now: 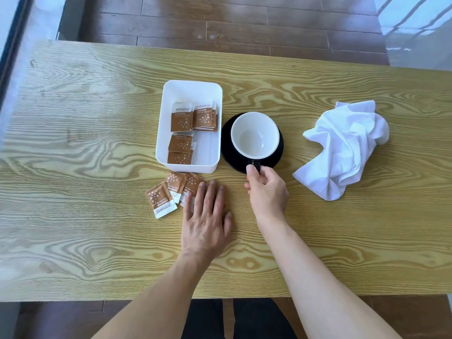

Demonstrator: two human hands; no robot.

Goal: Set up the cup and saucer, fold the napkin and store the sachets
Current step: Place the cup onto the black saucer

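A cup [254,134], white inside and black outside, stands upright on a black saucer [228,152] at the table's middle. My right hand [266,192] pinches the cup's black handle at the near side. A white bin [190,94] left of the saucer holds several brown sachets [181,118]. More brown sachets [161,199] lie loose on the table in front of the bin. My left hand [208,216] lies flat, fingers apart, partly covering some of them. A crumpled white napkin [344,148] lies to the right of the saucer.
The wooden table [85,143] has its near edge just in front of my arms. Dark wood floor shows beyond the far edge, with a window frame at the left.
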